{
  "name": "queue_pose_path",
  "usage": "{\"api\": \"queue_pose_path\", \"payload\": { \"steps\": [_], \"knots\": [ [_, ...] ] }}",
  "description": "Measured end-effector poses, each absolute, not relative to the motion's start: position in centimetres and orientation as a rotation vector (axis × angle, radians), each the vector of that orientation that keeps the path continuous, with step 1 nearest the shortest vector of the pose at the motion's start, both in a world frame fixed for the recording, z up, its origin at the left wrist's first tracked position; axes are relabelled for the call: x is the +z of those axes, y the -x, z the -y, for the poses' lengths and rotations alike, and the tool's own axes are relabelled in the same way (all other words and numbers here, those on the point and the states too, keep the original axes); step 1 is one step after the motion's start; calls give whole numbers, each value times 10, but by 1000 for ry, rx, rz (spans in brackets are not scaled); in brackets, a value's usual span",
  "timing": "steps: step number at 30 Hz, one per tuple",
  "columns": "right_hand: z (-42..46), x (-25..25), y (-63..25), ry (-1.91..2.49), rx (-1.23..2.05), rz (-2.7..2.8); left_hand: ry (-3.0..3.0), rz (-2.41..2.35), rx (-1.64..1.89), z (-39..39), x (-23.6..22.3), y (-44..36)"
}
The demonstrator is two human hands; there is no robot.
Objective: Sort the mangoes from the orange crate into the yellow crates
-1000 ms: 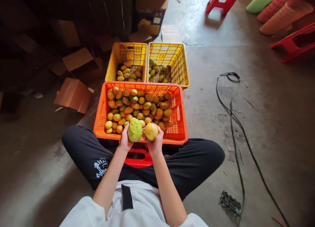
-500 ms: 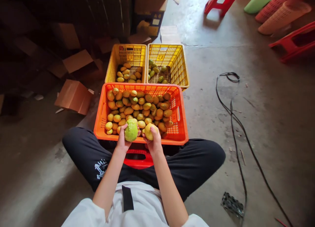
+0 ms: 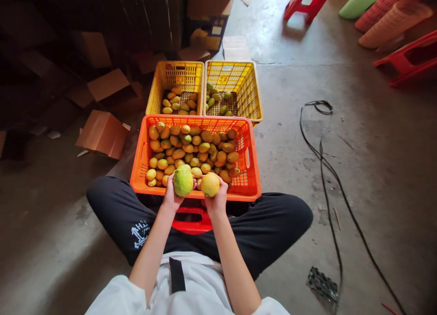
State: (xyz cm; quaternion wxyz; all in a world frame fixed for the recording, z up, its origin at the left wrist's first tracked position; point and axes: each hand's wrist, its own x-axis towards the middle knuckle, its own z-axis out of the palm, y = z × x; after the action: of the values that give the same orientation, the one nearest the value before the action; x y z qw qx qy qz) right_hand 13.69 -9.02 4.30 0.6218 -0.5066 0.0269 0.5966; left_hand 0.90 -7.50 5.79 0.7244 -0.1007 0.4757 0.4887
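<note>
My left hand [image 3: 172, 197] cradles a bumpy green fruit [image 3: 183, 182] from below and the side. Beside it, my right hand [image 3: 217, 202] holds a smoother, round yellow fruit [image 3: 210, 185], its fingers curled round the far and right sides. Both fruits are held over the near rim of an orange plastic crate [image 3: 143, 185]. Inside that crate lie many oval yellow-brown fruits [image 3: 194, 147], some with green patches. The exact kind of fruit is hard to make out.
Behind stand two yellow crates, the left one [image 3: 150, 94] with yellow-brown fruits, the right one [image 3: 256, 92] with greener ones. Cardboard boxes [image 3: 104, 134] lie at left. A black cable [image 3: 321, 158] runs over the floor at right. Red stools [image 3: 305, 5] stand farther back.
My right thumb has moved off the top of the yellow fruit to its right side, so more of the fruit shows. The green fruit has turned or shifted slightly right.
</note>
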Motion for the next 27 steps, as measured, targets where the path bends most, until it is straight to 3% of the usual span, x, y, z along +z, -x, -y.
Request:
{"api": "queue_pose_path", "payload": {
  "steps": [18, 27],
  "knots": [
    [95, 52, -145, 1255, 1489, 215, 156, -1091, 1023, 76, 59, -6],
    [97, 38, -144, 1411, 1308, 263, 143, -1233, 1027, 76, 71, -20]
  ]
}}
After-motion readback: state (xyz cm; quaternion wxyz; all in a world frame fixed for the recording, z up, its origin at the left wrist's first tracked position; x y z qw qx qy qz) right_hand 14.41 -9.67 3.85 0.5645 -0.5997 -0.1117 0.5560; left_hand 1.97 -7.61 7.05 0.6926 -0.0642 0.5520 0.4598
